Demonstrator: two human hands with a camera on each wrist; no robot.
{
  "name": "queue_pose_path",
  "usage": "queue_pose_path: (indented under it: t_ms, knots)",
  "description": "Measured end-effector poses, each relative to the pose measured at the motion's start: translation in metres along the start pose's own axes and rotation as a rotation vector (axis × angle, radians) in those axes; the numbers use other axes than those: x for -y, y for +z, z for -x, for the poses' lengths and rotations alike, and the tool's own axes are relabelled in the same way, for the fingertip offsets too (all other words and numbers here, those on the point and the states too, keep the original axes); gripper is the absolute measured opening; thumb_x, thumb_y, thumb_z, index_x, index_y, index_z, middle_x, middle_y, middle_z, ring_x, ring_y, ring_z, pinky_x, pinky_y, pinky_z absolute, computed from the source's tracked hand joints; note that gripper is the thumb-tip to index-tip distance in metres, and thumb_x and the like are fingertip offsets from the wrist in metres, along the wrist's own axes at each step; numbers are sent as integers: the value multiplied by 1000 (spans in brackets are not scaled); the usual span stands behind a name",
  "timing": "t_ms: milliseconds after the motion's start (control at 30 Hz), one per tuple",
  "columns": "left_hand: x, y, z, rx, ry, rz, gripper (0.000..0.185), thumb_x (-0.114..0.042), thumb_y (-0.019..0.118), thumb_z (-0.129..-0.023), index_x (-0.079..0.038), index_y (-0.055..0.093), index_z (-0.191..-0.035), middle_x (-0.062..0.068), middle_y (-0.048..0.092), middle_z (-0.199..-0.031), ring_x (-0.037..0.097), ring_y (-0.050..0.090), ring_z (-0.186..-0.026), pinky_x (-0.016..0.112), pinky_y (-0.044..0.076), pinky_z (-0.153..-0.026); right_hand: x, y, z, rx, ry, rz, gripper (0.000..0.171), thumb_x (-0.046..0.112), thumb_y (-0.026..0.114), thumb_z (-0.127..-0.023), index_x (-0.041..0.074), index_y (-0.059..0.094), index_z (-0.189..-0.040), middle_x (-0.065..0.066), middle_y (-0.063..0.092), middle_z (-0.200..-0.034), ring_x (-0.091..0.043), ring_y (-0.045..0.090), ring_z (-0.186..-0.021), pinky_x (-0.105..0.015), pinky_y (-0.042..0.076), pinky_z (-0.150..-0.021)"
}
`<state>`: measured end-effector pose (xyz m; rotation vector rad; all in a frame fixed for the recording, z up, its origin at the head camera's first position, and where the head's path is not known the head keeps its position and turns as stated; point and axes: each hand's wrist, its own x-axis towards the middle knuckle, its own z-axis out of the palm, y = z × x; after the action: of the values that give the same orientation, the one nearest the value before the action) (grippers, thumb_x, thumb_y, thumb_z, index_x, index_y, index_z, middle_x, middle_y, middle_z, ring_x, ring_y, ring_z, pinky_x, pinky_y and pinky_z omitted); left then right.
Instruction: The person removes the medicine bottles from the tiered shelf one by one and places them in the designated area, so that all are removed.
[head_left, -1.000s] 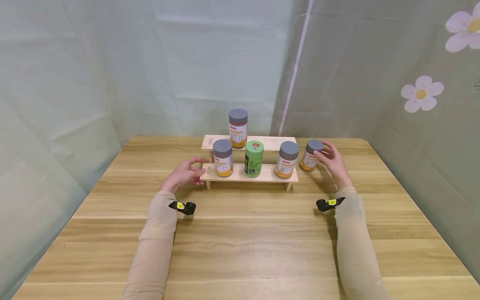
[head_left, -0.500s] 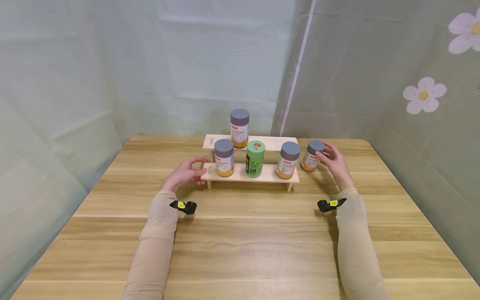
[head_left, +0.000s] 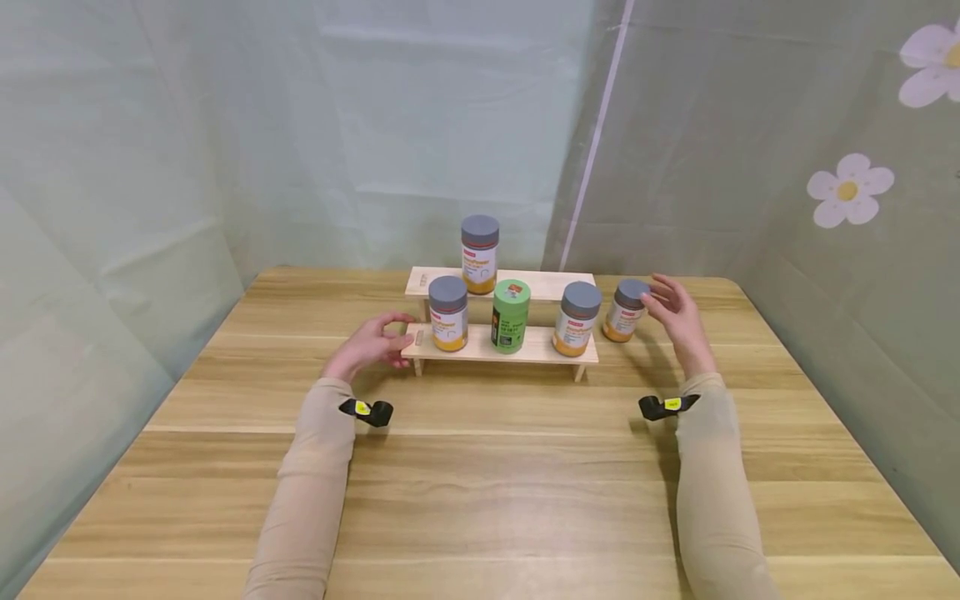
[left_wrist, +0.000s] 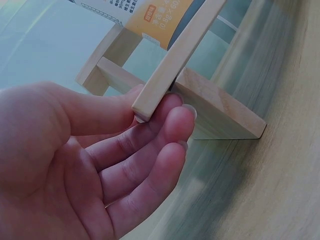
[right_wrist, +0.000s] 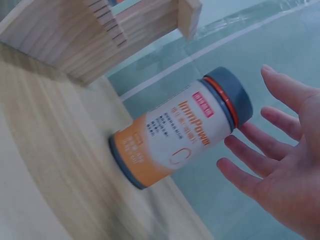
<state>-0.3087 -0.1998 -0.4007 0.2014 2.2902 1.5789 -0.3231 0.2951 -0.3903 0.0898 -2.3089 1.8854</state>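
My left hand (head_left: 371, 343) pinches the left end of the lower step of a two-step wooden rack (head_left: 480, 354), thumb above and fingers curled beneath, as the left wrist view shows. My right hand (right_wrist: 290, 150) is spread beside a jar (right_wrist: 180, 132) with a grey lid and a white-and-orange label. This jar stands upright on the table, just right of the rack. The right thumb is off the lid and the fingers are behind it. On the lower step are a green jar (head_left: 510, 321) and two grey-lidded jars, one left (head_left: 448, 317) and one right (head_left: 577, 321).
Another grey-lidded jar (head_left: 480, 254) stands on the left part of the upper step (head_left: 543, 285). The wooden table (head_left: 480, 483) runs back to pale cloth walls (head_left: 450, 125). A black wrist camera (head_left: 667, 406) sits on each sleeve.
The right hand has loosened from the jar and drawn slightly right, its thumb leaving the lid. The jar stays in place, and the left hand keeps its grip on the rack.
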Motion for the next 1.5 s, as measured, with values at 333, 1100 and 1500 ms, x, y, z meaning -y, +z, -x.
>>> queue_pose_path:
  t_ms: [333, 1100, 1500]
  knots:
    - [4, 2, 1, 9, 4, 13, 50, -11, 53, -99, 0, 34, -144, 6, 67, -85, 13, 65, -64, 31, 58, -69, 16, -1, 10, -28, -93, -74, 52, 20, 61, -96, 10, 42, -143, 2, 53, -126, 2, 51, -110, -10, 44, -88]
    - [4, 1, 0, 10, 14, -5, 50, -12, 52, -99, 1, 34, -144, 3, 67, -79, 11, 65, -63, 31, 58, -68, 61, 21, 22, -106, -191, -120, 45, 20, 62, -95, 5, 49, -136, 8, 63, -113, -1, 58, -105, -11, 46, -90]
    - [1, 0, 0, 9, 23, -14, 51, -12, 53, -99, 1, 33, -144, 4, 67, -81, 11, 65, -63, 31, 58, -69, 66, 46, 21, -27, -238, -42, 42, 21, 59, -97, 6, 51, -135, 7, 63, -114, 0, 60, -103, -13, 46, -92]
